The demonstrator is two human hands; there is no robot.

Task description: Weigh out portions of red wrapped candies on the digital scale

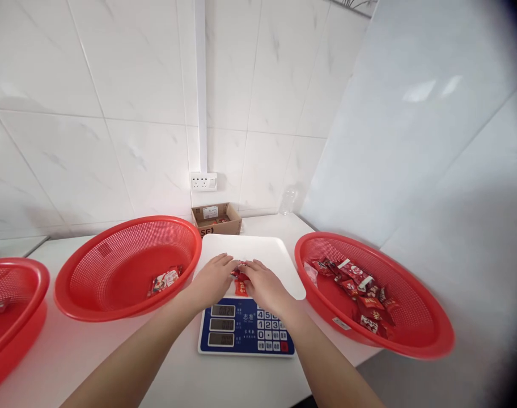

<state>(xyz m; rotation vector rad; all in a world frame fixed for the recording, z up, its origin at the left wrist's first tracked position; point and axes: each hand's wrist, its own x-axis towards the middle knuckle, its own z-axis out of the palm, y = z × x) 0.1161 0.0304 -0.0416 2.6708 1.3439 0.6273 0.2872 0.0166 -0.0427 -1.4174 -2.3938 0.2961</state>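
Both my hands are over the white pan (265,246) of a digital scale. Between them is a small bunch of red snack packets (241,288), partly covered by my fingers. My left hand (215,277) curls round the packets from the left, fingertips against them. From the right, my right hand (265,284) does the same, its fingers bent over the bunch. How many packets lie beneath is hidden. In front of the pan, the scale's blue panel (248,341) shows three small displays and a keypad, partly covered by my right wrist.
At right, a red basket (415,283) holds several red snack packets (371,292). Another red basket (126,226) at left contains a few packets (167,280). A third basket (18,334) is cut off at the left edge. Behind the scale are a cardboard box (220,228) and a clear bottle (288,202).
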